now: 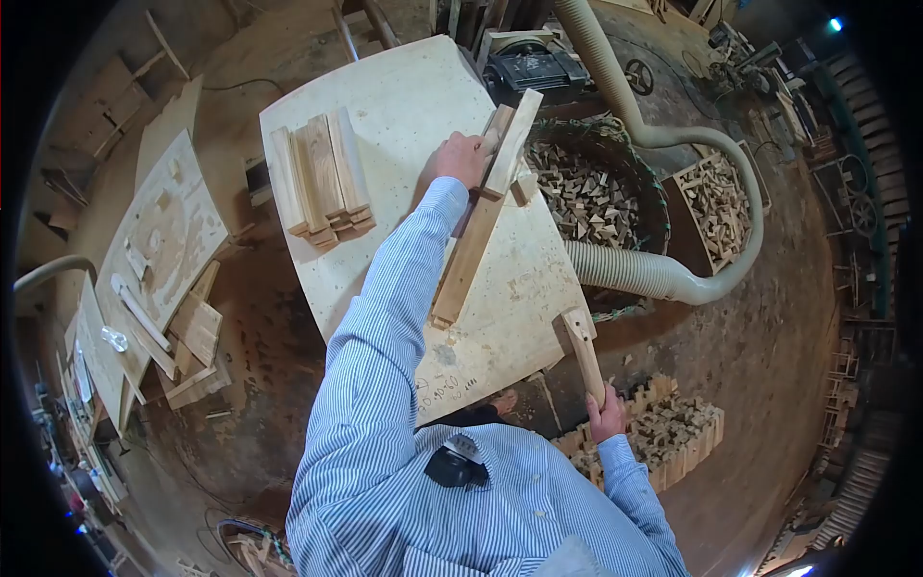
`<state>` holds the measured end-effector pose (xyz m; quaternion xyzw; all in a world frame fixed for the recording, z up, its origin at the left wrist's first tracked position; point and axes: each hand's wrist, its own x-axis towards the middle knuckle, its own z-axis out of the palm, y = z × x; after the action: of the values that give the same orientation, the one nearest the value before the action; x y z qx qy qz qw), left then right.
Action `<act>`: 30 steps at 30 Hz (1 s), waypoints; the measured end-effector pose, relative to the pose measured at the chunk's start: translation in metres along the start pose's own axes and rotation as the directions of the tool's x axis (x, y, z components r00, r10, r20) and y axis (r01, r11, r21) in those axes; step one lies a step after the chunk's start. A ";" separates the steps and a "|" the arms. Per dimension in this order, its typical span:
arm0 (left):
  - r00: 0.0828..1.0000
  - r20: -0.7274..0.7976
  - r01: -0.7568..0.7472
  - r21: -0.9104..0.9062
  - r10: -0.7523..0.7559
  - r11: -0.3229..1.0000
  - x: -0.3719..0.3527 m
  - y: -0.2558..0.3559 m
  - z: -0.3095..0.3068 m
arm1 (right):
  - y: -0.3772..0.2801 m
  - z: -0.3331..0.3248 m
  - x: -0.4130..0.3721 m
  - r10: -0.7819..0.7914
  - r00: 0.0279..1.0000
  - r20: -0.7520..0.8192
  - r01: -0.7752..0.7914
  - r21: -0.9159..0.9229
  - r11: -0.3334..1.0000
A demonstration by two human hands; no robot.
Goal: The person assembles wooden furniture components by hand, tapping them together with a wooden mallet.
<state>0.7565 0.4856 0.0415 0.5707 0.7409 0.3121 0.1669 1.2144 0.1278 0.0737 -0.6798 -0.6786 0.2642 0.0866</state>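
Currently: left hand, upper centre, fingers curled against wooden bars on pale worktop; exact grip unclear. Right hand, lower right of centre, fingers closed round lower end of holed wooden piece, upper end at worktop corner. Stacked strips, upper left.

The person wears a long-sleeved shirt finely striped blue and white, with buttoned front, closed cuffs and a black chest attachment.
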 end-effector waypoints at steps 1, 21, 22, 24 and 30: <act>1.000 0.014 0.018 0.013 -0.019 1.000 0.000 0.001 0.000 | 0.003 0.002 0.001 0.004 1.000 -0.006 -0.004 0.022 1.000; 0.994 -0.040 0.093 -0.094 -0.098 0.991 0.007 -0.001 0.002 | 0.018 0.012 0.009 -0.069 0.997 0.030 0.066 0.094 0.993; 0.994 -0.020 0.107 -0.116 -0.110 0.987 0.007 0.000 0.000 | 0.019 0.012 0.009 -0.071 0.997 0.028 0.068 0.096 0.993; 0.993 -0.006 0.114 -0.139 -0.116 0.984 0.009 -0.001 0.000 | 0.018 0.014 0.011 -0.061 0.997 0.056 0.056 0.095 0.994; 0.995 -0.050 0.083 -0.128 -0.090 0.988 0.008 0.003 -0.004 | 0.027 0.030 0.014 -0.109 0.994 -0.024 0.111 0.122 0.986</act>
<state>0.7542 0.4929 0.0475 0.5174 0.7482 0.3664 0.1956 1.2232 0.1326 0.0319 -0.6370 -0.6967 0.2945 0.1489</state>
